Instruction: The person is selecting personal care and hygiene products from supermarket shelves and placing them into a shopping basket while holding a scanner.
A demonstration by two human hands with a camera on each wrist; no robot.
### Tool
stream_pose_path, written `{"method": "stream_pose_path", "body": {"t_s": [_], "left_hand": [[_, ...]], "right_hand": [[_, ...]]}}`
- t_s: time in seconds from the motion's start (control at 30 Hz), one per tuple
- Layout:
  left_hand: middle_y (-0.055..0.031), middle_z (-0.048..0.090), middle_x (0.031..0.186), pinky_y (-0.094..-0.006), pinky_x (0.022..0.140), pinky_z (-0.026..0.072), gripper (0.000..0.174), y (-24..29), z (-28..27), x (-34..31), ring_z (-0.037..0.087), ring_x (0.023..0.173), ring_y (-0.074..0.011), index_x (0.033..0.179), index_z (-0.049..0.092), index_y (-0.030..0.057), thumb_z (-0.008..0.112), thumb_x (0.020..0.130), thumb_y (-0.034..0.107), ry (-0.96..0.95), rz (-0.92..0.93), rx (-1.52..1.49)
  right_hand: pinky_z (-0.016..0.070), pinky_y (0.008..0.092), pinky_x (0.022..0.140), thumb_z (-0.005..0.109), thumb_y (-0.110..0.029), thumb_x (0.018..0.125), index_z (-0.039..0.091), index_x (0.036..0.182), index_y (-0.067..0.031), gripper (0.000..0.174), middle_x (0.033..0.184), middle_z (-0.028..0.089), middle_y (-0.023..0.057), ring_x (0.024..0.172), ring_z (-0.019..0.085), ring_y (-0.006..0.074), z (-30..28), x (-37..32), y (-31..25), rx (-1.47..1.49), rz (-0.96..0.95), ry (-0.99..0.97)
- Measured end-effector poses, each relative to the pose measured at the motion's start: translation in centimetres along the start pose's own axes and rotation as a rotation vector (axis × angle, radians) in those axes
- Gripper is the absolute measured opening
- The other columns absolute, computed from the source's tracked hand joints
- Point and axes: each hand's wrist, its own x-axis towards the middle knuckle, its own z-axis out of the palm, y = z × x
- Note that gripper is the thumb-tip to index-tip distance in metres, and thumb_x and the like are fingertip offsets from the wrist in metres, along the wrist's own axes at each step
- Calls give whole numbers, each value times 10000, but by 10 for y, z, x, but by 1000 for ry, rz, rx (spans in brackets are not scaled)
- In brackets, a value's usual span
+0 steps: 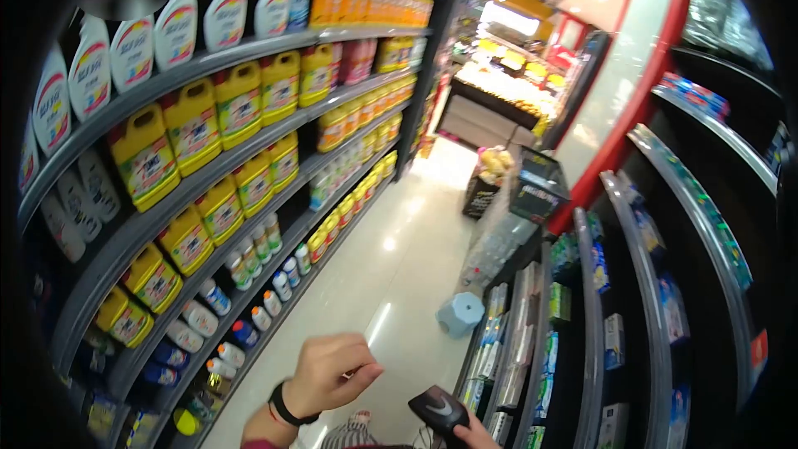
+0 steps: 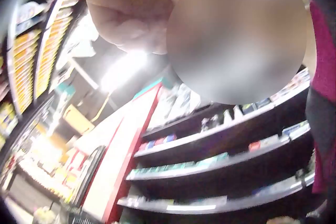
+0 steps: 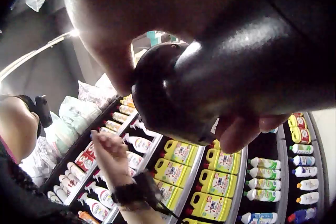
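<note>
My left hand (image 1: 337,372) hangs over the aisle floor in the head view, its fingers loosely curled and holding nothing. A dark band (image 1: 284,406) circles that wrist. At the bottom of the head view, my right hand (image 1: 478,433) grips a black handheld barcode scanner (image 1: 437,412), its head tilted up. Close up in the right wrist view, fingertips (image 3: 236,142) curl around the scanner's dark handle (image 3: 247,50). The left hand (image 3: 111,155) also shows there, in front of the shelved bottles. In the left wrist view, only part of the left hand (image 2: 136,19) shows.
Shelves on the left carry yellow jugs (image 1: 195,125) and white spray bottles (image 1: 179,12). Shelving on the right holds small boxed goods (image 1: 613,341). A light-blue stool (image 1: 460,313) stands on the floor beside the right shelf, with a black crate (image 1: 539,183) farther back.
</note>
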Motion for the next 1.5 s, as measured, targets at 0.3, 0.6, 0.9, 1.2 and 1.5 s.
{"method": "stream_pose_path", "body": {"t_s": [0.3,0.6,0.9,1.2,1.5], "left_hand": [[-12,479,622,-302,445,308,326,50,-108,48,447,530,-189,714,593,94,702,802,388,52,707,-31],[41,415,573,-275,399,196,325,12,-77,99,365,468,-130,602,543,149,712,789,354,432,665,13],[34,400,530,-278,377,164,301,-68,-44,261,332,408,-118,574,539,133,702,784,274,264,634,-95],[12,410,505,-274,358,159,317,-167,20,440,317,361,-116,554,535,110,687,805,226,274,547,-492],[46,394,534,-239,350,149,355,-283,53,539,302,364,-62,597,505,123,610,912,248,163,713,-832]], "right_hand": [[234,340,1114,680,-408,825,234,1456,6,876,1435,361,145,1332,340,224,44,85,-37,-73,117,-314],[227,339,1120,692,-410,815,220,1464,-4,899,1446,348,153,1344,327,230,55,178,-66,-101,113,-530],[246,346,1116,696,-402,819,247,1453,-5,872,1445,359,138,1345,329,216,35,333,-137,30,-6,-539],[309,325,1073,691,-443,817,242,1457,-9,895,1417,394,113,1283,398,194,-17,494,-207,209,-60,-420],[337,323,1048,654,-433,848,237,1465,-31,846,1401,399,120,1246,422,195,-85,562,-237,161,-89,-91]]}}
